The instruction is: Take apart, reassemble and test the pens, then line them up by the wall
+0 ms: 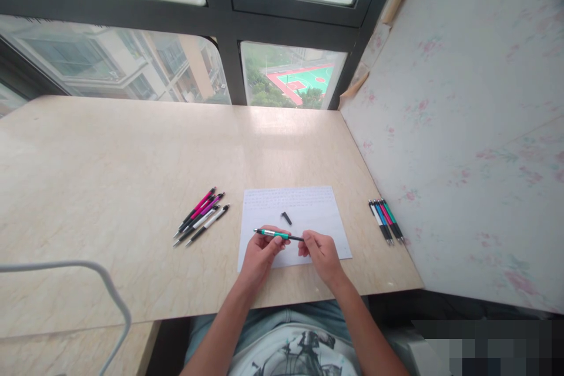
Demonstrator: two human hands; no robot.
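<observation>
My left hand (263, 249) is closed around a teal ballpoint pen barrel (280, 235) with a silver band and a dark clicker end pointing left. From the barrel's right end a thin dark pen refill (295, 238) sticks out. The fingertips of my right hand (321, 251) pinch the outer end of that refill. Just beyond my hands lies a short black pen grip section (286, 218), loose on a white sheet of paper (258, 205) with rows of handwriting across its top. Both hands are over the paper's lower half.
Left of the paper lie several pens (201, 217) in pink, purple and white, loosely bunched. Several more pens (386, 221) rest side by side near the wall (467, 147). A grey cable (99, 270) curves over the marble-patterned table (110, 176) at the lower left. Windows rise behind.
</observation>
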